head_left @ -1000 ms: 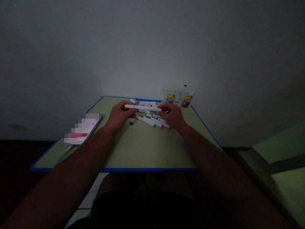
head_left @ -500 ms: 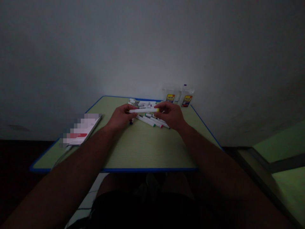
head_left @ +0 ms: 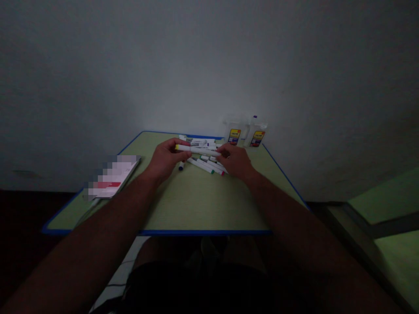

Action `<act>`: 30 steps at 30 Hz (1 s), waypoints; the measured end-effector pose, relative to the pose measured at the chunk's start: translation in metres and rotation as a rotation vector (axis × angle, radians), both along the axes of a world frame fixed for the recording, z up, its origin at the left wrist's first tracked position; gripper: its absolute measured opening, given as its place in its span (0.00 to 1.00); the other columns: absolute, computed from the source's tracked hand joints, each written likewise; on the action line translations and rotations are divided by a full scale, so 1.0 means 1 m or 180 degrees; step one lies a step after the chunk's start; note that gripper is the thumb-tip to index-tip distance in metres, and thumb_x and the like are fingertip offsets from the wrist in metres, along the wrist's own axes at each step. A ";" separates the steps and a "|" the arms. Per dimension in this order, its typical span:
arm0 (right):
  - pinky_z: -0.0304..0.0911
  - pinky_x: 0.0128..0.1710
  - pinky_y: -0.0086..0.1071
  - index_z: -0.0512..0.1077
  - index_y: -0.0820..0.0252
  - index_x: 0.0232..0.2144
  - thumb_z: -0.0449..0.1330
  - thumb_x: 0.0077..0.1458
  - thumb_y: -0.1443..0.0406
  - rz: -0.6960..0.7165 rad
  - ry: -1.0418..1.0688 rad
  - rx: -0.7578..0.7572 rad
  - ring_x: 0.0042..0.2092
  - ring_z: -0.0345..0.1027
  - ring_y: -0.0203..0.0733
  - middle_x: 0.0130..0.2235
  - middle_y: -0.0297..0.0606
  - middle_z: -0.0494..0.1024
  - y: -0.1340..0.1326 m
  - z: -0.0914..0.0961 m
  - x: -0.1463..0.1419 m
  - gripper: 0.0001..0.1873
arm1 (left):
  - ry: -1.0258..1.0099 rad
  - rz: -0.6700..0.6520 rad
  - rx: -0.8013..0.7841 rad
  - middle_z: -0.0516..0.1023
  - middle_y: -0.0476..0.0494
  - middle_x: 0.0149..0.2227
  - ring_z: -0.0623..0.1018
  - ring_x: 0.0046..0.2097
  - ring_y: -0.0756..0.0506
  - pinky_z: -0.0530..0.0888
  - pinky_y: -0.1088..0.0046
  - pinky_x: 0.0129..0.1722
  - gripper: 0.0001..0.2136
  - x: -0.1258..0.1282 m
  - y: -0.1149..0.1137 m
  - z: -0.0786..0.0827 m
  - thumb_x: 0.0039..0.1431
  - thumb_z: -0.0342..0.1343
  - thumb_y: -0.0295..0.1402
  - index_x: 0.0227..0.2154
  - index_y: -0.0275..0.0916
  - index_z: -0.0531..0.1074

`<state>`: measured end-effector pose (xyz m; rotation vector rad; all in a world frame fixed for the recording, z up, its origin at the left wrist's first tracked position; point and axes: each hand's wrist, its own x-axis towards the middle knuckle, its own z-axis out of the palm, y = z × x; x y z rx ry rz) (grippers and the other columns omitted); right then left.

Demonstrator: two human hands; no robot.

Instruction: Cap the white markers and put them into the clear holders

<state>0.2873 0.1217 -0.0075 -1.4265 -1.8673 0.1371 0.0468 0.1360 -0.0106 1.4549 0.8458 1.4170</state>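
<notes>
A white marker [head_left: 198, 149] is held level above the table, one end in each hand. My left hand [head_left: 166, 159] pinches its left, yellow-tipped end. My right hand [head_left: 235, 160] grips its right end with closed fingers. Beneath and behind the hands, several white markers with coloured caps [head_left: 206, 165] lie scattered on the green table [head_left: 193, 205]. A dark-capped marker [head_left: 181, 165] lies just under my left hand.
Two clear boxes with yellow labels [head_left: 245, 133] stand at the table's far right corner against the wall. A white booklet [head_left: 111, 176] lies on the table's left edge. A second green surface [head_left: 393, 209] shows at the right.
The held marker has been turned end for end between my hands: its yellow tip went from the left to the right and is back at the left. Both hands stayed over the pile.
</notes>
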 end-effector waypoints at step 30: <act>0.66 0.32 0.32 0.82 0.59 0.30 0.67 0.54 0.63 0.0463 0.0721 -0.0082 0.29 0.72 0.37 0.28 0.36 0.82 -0.001 0.004 -0.004 0.06 | 0.0853 0.0048 -0.0158 0.74 0.48 0.24 0.69 0.23 0.51 0.65 0.75 0.21 0.19 0.003 -0.014 0.008 0.57 0.61 0.50 0.34 0.36 0.79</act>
